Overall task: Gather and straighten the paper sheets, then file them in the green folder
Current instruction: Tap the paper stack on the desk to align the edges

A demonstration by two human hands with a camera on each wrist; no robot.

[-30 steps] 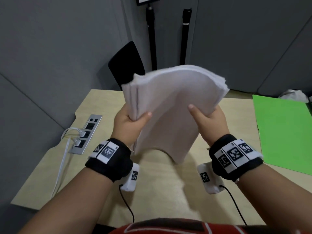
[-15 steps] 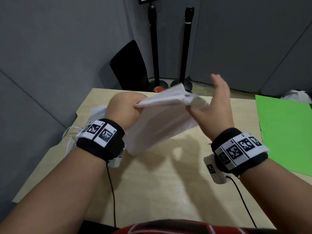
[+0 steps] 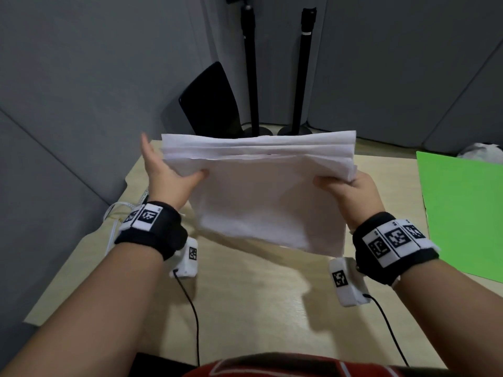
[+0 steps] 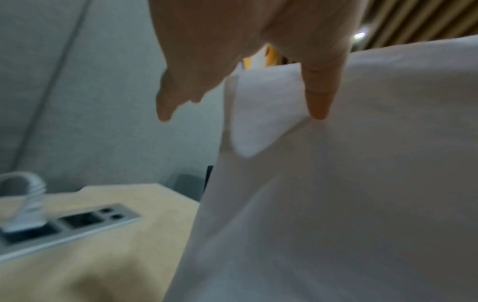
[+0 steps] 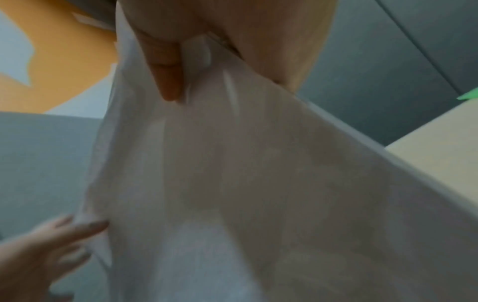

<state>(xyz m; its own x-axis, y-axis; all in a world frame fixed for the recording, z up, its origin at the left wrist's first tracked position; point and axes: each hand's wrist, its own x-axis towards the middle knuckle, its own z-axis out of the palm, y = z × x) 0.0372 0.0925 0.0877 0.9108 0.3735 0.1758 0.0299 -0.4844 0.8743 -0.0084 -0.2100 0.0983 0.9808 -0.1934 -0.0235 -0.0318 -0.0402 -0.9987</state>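
Above table [image 3: 245, 308], right hand [image 3: 351, 197] pinches paper sheets [image 3: 266, 191]; left hand [image 3: 166, 178] fingers spread.

An office: grey partition panels [image 3: 81, 77] enclose a desk [image 3: 258, 308] with a built-in socket strip [image 4: 64, 226].

The stack of white paper sheets [image 3: 261, 191] looks matt and soft, its upper edges above the thumbs slightly ruffled. The flat bright-green folder [image 3: 462, 208], out past the right-hand fingers, has a smooth, faintly sheened surface. The pale wood-grain tabletop [image 3: 245, 300] below the fingers is smooth laminate. The silver socket panel [image 4: 70, 226], below the left fingertips, looks like brushed metal.
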